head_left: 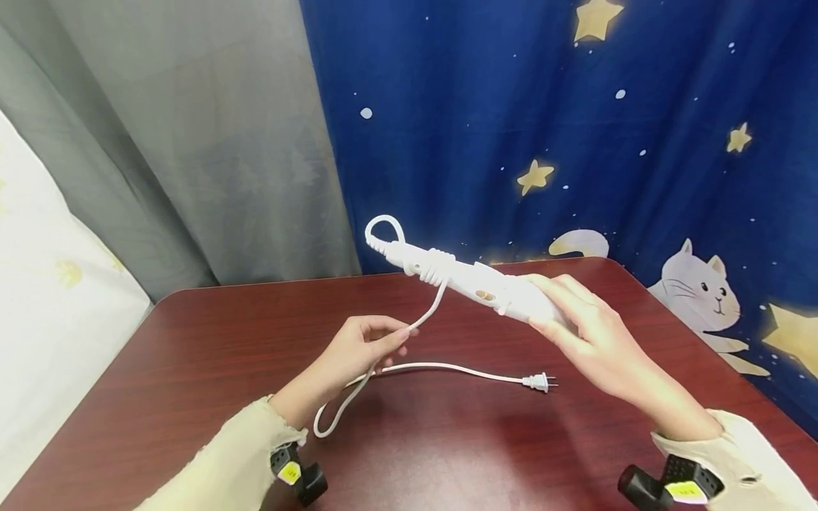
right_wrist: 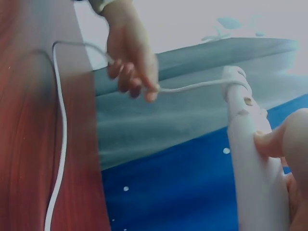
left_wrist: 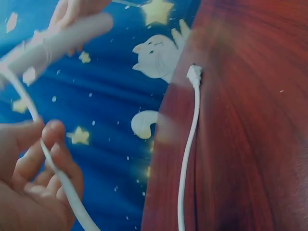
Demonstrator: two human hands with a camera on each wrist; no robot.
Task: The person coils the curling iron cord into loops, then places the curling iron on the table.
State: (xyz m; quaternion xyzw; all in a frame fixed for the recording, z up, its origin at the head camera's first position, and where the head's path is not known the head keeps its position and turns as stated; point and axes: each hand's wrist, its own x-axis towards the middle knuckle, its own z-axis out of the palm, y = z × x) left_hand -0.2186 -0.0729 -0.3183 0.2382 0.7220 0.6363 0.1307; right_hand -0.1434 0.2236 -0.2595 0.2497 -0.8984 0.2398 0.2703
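Observation:
A white hair straightener (head_left: pixel 469 281) is held up above the table, tilted, its cord end toward the upper left. My right hand (head_left: pixel 591 333) grips its other end, with the thumb along the body (right_wrist: pixel 252 168) in the right wrist view. Several turns of white cord (head_left: pixel 437 265) are wound round the handle near the cord end. Between thumb and fingers, my left hand (head_left: pixel 367 344) pinches the stretch of cord leading off these turns. Beyond that hand the cord loops down onto the table and ends in a two-pin plug (head_left: pixel 539 382).
The dark red wooden table (head_left: pixel 255 333) has rounded far corners. Behind it hang a grey curtain (head_left: pixel 211 142) and a blue curtain (head_left: pixel 447 156) printed with stars and a cat. White cloth (head_left: pixel 51 284) hangs at the left.

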